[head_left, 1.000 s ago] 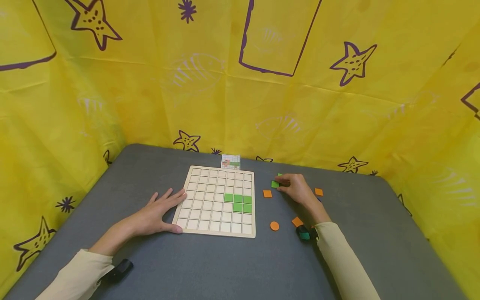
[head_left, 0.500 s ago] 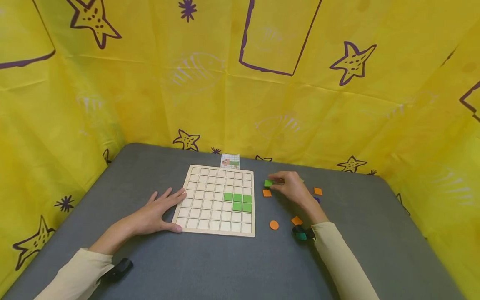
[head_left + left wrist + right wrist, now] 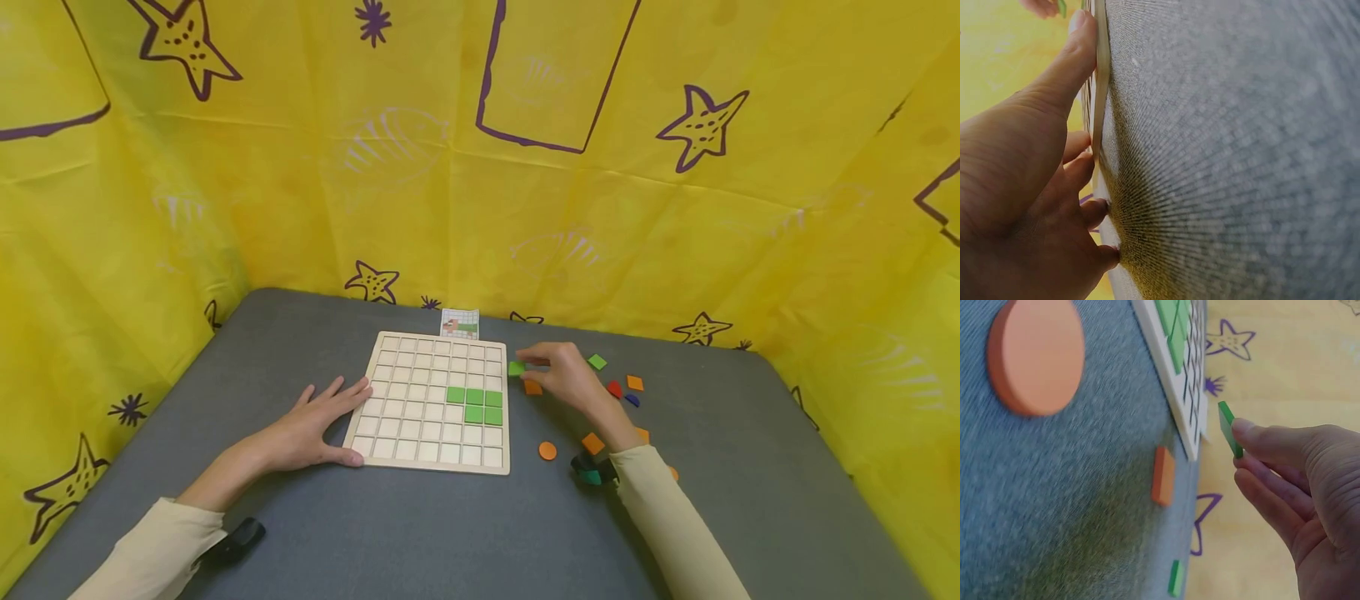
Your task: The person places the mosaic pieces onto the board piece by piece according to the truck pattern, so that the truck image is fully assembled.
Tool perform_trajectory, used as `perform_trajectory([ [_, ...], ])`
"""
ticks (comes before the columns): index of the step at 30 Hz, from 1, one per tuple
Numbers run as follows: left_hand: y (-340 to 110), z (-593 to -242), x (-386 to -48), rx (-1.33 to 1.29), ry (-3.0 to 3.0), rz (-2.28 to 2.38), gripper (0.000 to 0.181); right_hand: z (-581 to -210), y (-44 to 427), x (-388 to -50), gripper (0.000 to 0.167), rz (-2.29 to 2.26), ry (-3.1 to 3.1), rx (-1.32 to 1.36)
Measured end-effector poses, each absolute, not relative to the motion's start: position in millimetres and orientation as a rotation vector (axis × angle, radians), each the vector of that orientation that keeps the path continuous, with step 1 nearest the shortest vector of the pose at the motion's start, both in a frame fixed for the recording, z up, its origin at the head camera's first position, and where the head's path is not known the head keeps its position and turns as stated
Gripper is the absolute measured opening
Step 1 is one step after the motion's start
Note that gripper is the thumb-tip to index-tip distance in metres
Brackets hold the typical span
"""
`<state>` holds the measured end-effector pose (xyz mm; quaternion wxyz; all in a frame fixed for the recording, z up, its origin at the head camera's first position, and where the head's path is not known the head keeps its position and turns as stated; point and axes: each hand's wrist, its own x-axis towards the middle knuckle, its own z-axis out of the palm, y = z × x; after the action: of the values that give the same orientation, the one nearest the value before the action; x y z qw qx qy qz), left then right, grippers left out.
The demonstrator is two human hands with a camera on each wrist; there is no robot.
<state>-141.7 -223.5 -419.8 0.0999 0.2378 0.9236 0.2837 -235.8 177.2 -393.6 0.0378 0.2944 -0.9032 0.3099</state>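
My right hand (image 3: pixel 558 373) pinches a green square tile (image 3: pixel 1229 428) between thumb and fingers, raised above the table beside the board's right edge. The wooden grid board (image 3: pixel 420 468) lies flat, with several green tiles (image 3: pixel 474 397) set in cells at its right side. My left hand (image 3: pixel 311 425) rests at the board's left edge with its fingers spread. In the left wrist view the left thumb (image 3: pixel 1075 56) lies on the board's rim, while other fingertips touch the tabletop. An orange square tile (image 3: pixel 532 388) lies just under the right hand, partly hidden by it.
A small printed card (image 3: pixel 460 324) lies behind the board. Right of the board are an orange disc (image 3: pixel 547 451), orange squares (image 3: pixel 592 443), a green tile (image 3: pixel 597 362), a red piece (image 3: pixel 614 389) and a blue piece (image 3: pixel 632 401). A yellow patterned cloth (image 3: pixel 450 208) hangs around the table.
My right hand has moved left with the green tile, from among the loose pieces to the board's right edge. That uncovers a green tile and the red piece. The left hand stays put.
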Motion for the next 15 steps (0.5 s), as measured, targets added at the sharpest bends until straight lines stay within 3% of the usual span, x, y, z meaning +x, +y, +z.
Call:
perform_trajectory([
  [15,-224,-422,-143,0.697,2.726,0.826,0.107,-387,153,-226,0.031,1.015,-2.76,0.985],
])
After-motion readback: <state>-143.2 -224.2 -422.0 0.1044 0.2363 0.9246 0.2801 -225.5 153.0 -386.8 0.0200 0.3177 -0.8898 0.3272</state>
